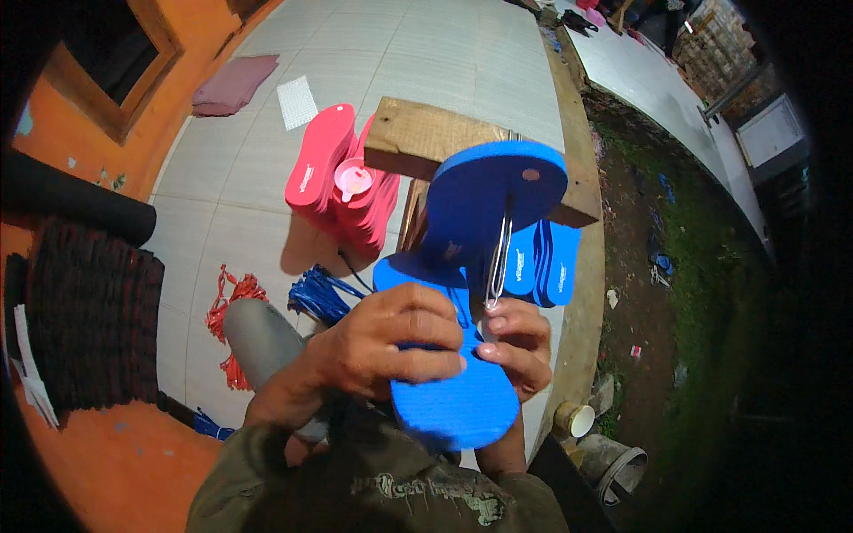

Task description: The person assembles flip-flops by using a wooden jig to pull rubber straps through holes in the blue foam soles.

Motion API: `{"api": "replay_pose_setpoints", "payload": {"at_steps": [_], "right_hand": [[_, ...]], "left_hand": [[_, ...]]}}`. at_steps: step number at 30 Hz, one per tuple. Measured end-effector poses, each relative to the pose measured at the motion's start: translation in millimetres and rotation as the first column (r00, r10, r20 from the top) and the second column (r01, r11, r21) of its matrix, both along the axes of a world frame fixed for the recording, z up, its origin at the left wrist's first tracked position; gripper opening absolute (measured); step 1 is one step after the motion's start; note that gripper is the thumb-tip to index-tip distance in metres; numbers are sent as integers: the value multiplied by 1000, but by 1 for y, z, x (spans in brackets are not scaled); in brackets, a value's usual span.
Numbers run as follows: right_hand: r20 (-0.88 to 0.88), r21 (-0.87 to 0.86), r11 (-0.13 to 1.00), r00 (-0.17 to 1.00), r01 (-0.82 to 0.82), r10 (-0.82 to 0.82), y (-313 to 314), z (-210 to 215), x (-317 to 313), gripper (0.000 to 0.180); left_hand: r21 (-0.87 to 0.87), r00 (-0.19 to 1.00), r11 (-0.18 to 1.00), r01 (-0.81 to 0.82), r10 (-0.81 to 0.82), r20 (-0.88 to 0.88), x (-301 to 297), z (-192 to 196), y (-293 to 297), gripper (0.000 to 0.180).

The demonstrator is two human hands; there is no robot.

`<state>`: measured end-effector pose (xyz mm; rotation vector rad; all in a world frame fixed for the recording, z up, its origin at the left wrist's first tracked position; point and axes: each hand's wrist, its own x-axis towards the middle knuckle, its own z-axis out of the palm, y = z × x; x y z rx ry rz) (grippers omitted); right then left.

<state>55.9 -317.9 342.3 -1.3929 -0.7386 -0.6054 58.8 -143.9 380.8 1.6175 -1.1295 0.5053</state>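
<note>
A blue flip-flop sole with a ridged surface is held low in front of me. My left hand is closed on its left side, and a thin blue strap shows beside the fingers. At its right edge, my right hand is closed, with fingertips touching the end of a looped metal wire. The wire runs up to another blue sole piece, tilted upright against a wooden beam. Whether the two blue pieces are joined is hidden.
Pink soles stand stacked beyond the left hand, with a pink cup on them. Blue soles lie right of the beam. Blue straps and red straps lie left. A dark stack stands by the orange wall.
</note>
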Motion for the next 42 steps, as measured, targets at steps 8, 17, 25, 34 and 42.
{"api": "replay_pose_setpoints", "payload": {"at_steps": [8, 17, 25, 34, 42], "right_hand": [[41, 73, 996, 997, 58, -61, 5, 9, 24, 24], [-434, 208, 920, 874, 333, -218, 22, 27, 35, 13], [-600, -123, 951, 741, 285, -300, 32, -62, 19, 16], [-570, -521, 853, 730, 32, -376, 22, -96, -39, 26], [-803, -322, 944, 549, -72, -232, -19, -99, -94, 28]], "left_hand": [[-46, 999, 999, -18, 16, -47, 21, 13, -3, 19], [37, 644, 652, -757, 755, -125, 30, 2, -29, 58], [-86, 585, 616, -783, 681, -440, 19, -86, -24, 36], [-22, 511, 874, -486, 264, -818, -42, -142, -26, 20], [-97, 240, 935, -340, -13, -971, -74, -120, -13, 21]]}}
